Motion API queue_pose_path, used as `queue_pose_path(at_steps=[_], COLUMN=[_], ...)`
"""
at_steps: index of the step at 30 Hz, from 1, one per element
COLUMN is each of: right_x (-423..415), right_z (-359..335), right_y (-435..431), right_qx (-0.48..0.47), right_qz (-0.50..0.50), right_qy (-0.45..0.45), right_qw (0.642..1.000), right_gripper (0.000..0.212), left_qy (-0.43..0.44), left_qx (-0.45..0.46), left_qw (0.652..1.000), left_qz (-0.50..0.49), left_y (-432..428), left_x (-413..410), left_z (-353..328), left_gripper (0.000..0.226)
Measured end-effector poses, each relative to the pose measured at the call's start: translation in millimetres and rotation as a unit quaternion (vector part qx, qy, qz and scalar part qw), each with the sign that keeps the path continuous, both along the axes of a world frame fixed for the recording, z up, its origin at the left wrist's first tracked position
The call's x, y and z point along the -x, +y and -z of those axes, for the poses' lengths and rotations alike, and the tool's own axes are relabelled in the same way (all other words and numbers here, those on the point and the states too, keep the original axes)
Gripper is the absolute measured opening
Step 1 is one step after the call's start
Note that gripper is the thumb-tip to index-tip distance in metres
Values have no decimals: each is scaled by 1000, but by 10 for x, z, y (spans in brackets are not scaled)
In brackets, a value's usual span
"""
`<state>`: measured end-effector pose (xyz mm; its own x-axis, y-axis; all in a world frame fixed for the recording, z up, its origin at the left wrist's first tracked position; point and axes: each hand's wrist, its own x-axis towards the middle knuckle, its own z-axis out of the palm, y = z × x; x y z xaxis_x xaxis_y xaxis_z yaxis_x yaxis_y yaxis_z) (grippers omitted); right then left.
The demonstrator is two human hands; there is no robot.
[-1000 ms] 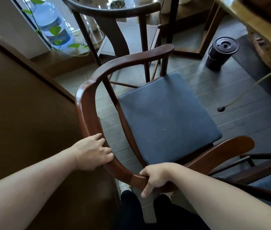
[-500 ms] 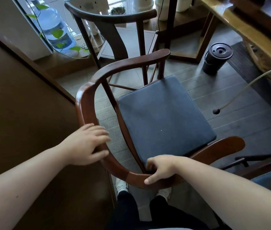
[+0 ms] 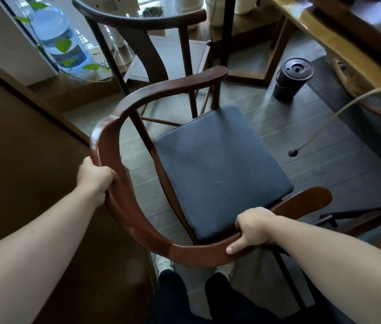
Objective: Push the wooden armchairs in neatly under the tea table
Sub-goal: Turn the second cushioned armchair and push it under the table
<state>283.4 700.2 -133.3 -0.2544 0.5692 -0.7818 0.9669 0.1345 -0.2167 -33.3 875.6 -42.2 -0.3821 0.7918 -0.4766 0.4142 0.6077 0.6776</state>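
Observation:
A wooden armchair [image 3: 161,244] with a curved reddish-brown back rail and a dark blue seat cushion [image 3: 219,169] stands right in front of me. My left hand [image 3: 96,176] grips the outside of the rail on its left side. My right hand [image 3: 252,228] is closed over the rail at the rear right, one finger pointing along the wood. The light wooden tea table [image 3: 320,31] runs along the upper right, apart from the chair's front. A second, darker armchair [image 3: 142,24] stands behind the first.
A brown cabinet panel [image 3: 21,160] fills the left side. A black lidded canister [image 3: 292,78] sits on the floor near the table leg. A thin hose [image 3: 339,113] hangs from the table. A water bottle [image 3: 58,36] with a vine stands at upper left. Another chair's frame [image 3: 371,220] shows at lower right.
My left hand let go of the rail, opened briefly, then took hold again farther up its left side. The chair turned slightly and my right hand kept its hold.

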Motion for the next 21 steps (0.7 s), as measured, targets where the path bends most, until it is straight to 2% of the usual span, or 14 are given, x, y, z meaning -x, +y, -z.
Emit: queue_pose_path(at_steps=[3,8,17,21], right_x=[-41,-239,-698,-949], right_z=[-6,-75,1,-71], right_y=[-47,-80,-333,-331], right_qx=[-37,-11,10,9], right_qz=[-7,29,97,119], right_qy=[0,-5,-21,-23], right_qw=[999,999,995,993], right_gripper=[89,80,79,94], left_qy=[-19,-82,-113,-109], left_qx=[-26,-57,-48,-54], left_qw=[999,995,992,988], left_qz=[-7,-9,44,94], left_y=[-17,23,97,109], left_x=[-33,-312,-983,-1275], left_z=[-29,-67,49,21], left_gripper=[43,46,48,45])
